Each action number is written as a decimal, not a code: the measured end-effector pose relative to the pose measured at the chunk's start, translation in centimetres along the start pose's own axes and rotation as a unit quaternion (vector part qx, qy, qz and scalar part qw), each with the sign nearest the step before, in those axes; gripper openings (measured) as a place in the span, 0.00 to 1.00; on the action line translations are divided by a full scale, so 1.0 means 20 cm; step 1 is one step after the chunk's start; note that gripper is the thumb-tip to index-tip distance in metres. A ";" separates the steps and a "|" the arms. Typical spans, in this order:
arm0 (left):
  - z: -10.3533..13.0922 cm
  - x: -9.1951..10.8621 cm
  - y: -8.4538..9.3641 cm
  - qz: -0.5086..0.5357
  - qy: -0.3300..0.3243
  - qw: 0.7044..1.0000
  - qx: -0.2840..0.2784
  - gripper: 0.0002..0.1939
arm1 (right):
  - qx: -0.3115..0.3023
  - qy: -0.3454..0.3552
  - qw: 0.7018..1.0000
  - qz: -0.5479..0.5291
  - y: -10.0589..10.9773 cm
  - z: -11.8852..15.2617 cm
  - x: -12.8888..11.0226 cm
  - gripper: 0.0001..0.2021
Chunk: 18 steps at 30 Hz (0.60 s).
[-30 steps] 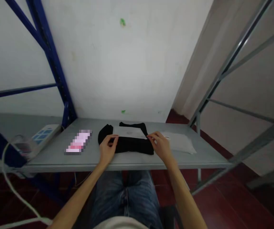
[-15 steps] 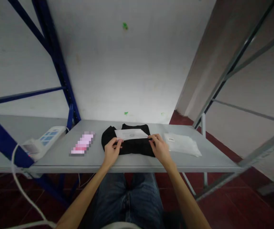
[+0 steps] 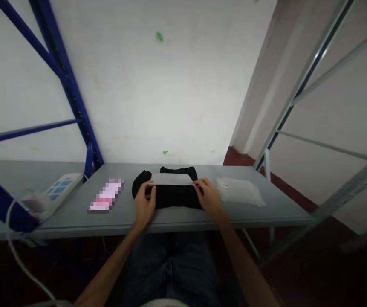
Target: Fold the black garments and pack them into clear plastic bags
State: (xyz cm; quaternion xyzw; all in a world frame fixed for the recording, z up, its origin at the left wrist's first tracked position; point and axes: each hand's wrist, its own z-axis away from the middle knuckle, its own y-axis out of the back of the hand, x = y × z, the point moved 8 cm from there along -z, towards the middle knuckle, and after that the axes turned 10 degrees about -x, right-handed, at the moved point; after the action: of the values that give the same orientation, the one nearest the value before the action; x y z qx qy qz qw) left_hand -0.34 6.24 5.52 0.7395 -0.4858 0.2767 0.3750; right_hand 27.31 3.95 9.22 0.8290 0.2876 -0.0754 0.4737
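Just below the middle of the frame, a folded black garment (image 3: 170, 194) lies on the grey shelf (image 3: 74, 213), with a white sheet (image 3: 172, 179) across its upper part. The left hand (image 3: 144, 204) pinches the sheet's left end between thumb and fingers, and the right hand (image 3: 209, 199) pinches its right end the same way; both grips are narrow, closed on the sheet's edges, with the palms resting near the garment's front corners. The sheet looks flat and level, touching the cloth.

The step in hand appears to be setting or wrapping the sheet around the folded garment. A next move would likely call for keeping both ends even so the sheet stays square to the fold, and for holding the cloth down so it does not slide toward the shelf's front edge.

To the right lies a stack of clear bags (image 3: 239, 191), near but apart. To the left sit a pink blurred item (image 3: 106, 196) and a white power strip (image 3: 58, 189).
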 end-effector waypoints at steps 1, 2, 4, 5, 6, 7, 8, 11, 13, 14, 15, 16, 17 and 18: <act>0.01 0.03 0.02 -0.039 -0.018 0.999 0.031 0.19 | 0.003 0.006 1.000 -0.002 0.00 0.00 -0.02 0.11; 0.01 0.06 0.04 -0.080 -0.040 0.994 0.060 0.21 | 0.007 0.013 1.000 -0.004 -0.01 0.01 -0.04 0.11; 0.04 0.13 0.06 -0.160 -0.081 0.979 0.098 0.27 | 0.005 0.031 0.999 -0.005 -0.03 0.01 -0.09 0.11; 0.05 0.16 0.06 -0.195 -0.097 0.970 0.105 0.30 | 0.000 0.042 0.999 -0.003 -0.05 0.02 -0.11 0.12; 0.06 0.19 0.05 -0.224 -0.110 0.963 0.105 0.34 | -0.005 0.052 0.999 0.000 -0.06 0.02 -0.14 0.12; 0.07 0.21 0.04 -0.246 -0.120 0.956 0.104 0.37 | -0.010 0.061 0.998 0.004 -0.07 0.02 -0.15 0.12; 0.08 0.22 0.03 -0.259 -0.127 0.952 0.102 0.41 | -0.014 0.068 0.998 0.008 -0.09 0.02 -0.17 0.12; 0.09 0.22 0.05 -0.248 -0.126 0.952 0.125 0.47 | -0.012 0.079 0.997 0.014 -0.10 0.03 -0.18 0.12; 0.10 0.22 0.07 -0.226 -0.118 0.956 0.147 0.48 | -0.009 0.083 0.996 0.013 -0.11 0.03 -0.18 0.13; 0.10 0.21 0.08 -0.219 -0.119 0.956 0.153 0.46 | -0.009 0.086 0.996 0.013 -0.12 0.03 -0.18 0.13; 0.11 0.22 0.08 -0.218 -0.125 0.956 0.154 0.44 | -0.009 0.088 0.996 0.015 -0.12 0.03 -0.18 0.14; 0.11 0.23 0.07 -0.222 -0.134 0.954 0.149 0.41 | -0.010 0.088 0.996 0.018 -0.12 0.04 -0.19 0.14; 0.12 0.24 0.06 -0.229 -0.147 0.952 0.140 0.37 | -0.011 0.089 0.996 0.021 -0.13 0.04 -0.19 0.15; 0.13 0.25 0.04 -0.241 -0.161 0.948 0.128 0.32 | -0.013 0.091 0.995 0.025 -0.13 0.04 -0.19 0.15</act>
State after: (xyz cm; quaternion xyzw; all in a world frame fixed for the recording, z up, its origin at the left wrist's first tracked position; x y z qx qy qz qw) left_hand 0.88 1.43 8.19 0.9111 -0.3075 0.1152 0.2491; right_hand 22.78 2.78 8.42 0.8332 0.3102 0.0159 0.4576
